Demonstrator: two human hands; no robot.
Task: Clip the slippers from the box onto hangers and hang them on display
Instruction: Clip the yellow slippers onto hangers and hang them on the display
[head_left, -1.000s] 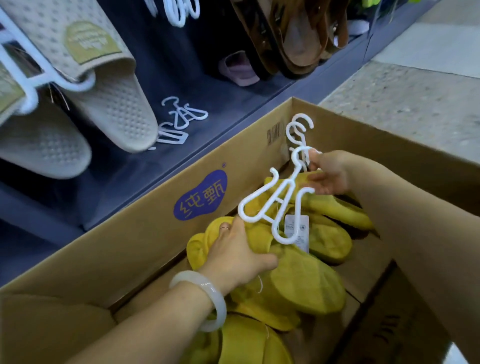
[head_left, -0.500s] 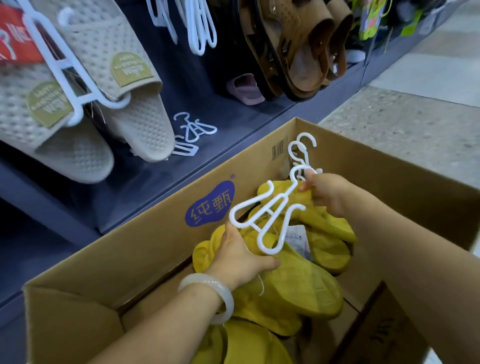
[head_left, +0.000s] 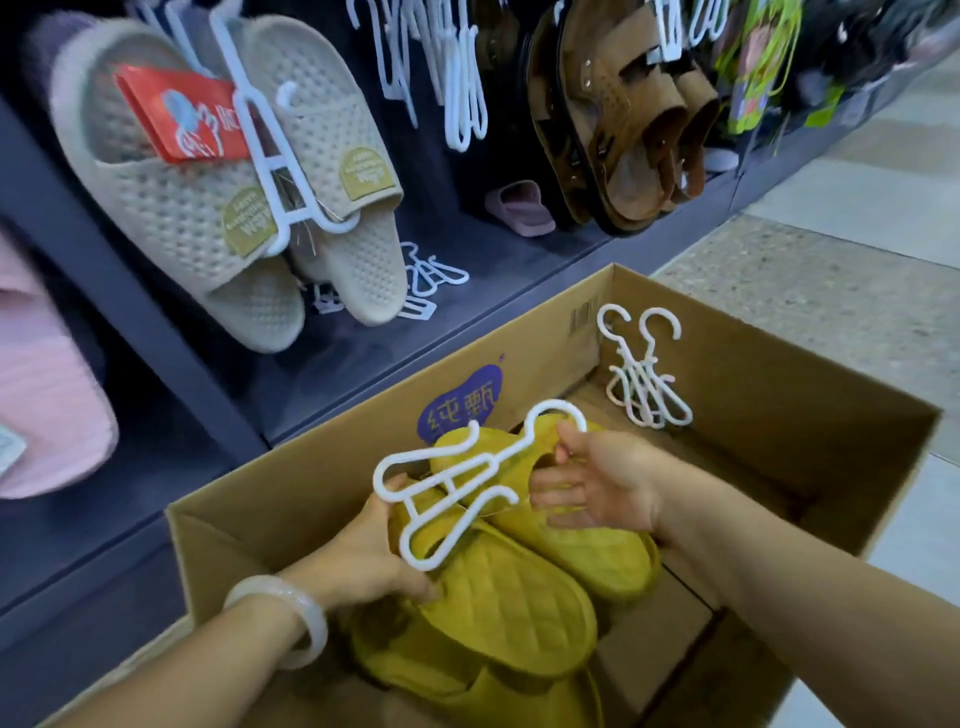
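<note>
My left hand (head_left: 363, 551) gripped a pair of mustard-yellow quilted slippers (head_left: 498, 587) above the open cardboard box (head_left: 810, 436), fingers curled round their edge. My right hand (head_left: 602, 480) had its fingers spread, fingertips touching the hook of the white plastic hanger (head_left: 457, 478) lying on the pair. Its long axis ran diagonally, hook pointing up-right. Spare white hangers (head_left: 644, 384) leaned in the box's far corner.

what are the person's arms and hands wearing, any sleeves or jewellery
Both forearms are bare, with no sleeves in view. The left hand has a smooth, pale, milky-white bangle around its wrist, round and fairly thick, like jade or glass. The right hand shows no bracelet, watch or ring. No gloves on either hand. Whether the left hand wears a ring cannot be told in this view.
</note>
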